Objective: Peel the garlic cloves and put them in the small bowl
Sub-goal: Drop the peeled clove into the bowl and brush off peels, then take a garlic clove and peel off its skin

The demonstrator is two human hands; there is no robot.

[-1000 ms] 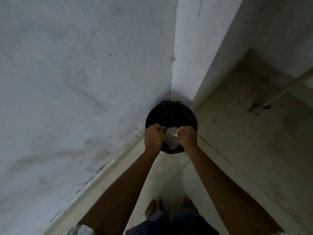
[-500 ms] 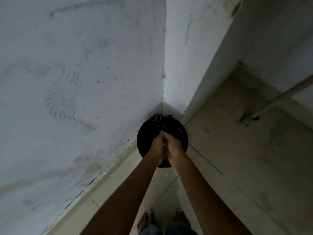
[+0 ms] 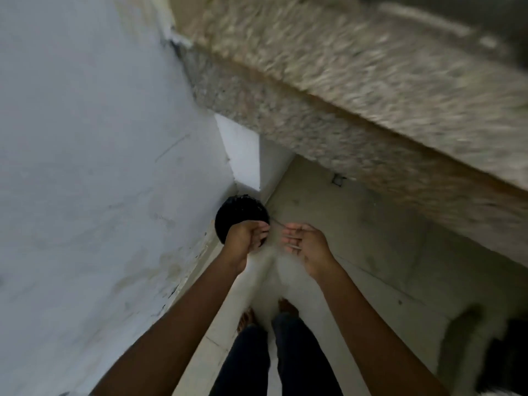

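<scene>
Bin (image 3: 237, 212) near left hand (image 3: 243, 242), right hand (image 3: 307, 247)

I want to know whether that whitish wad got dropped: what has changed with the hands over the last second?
The left hand and right hand gripped a whitish wad together over the black bin, then pressed together. Now they have moved apart, fingers relaxed, with no wad in view. The bin stays in the wall corner.

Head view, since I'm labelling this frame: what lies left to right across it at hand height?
White wall → left hand → right hand → floor tiles → granite counter.
</scene>
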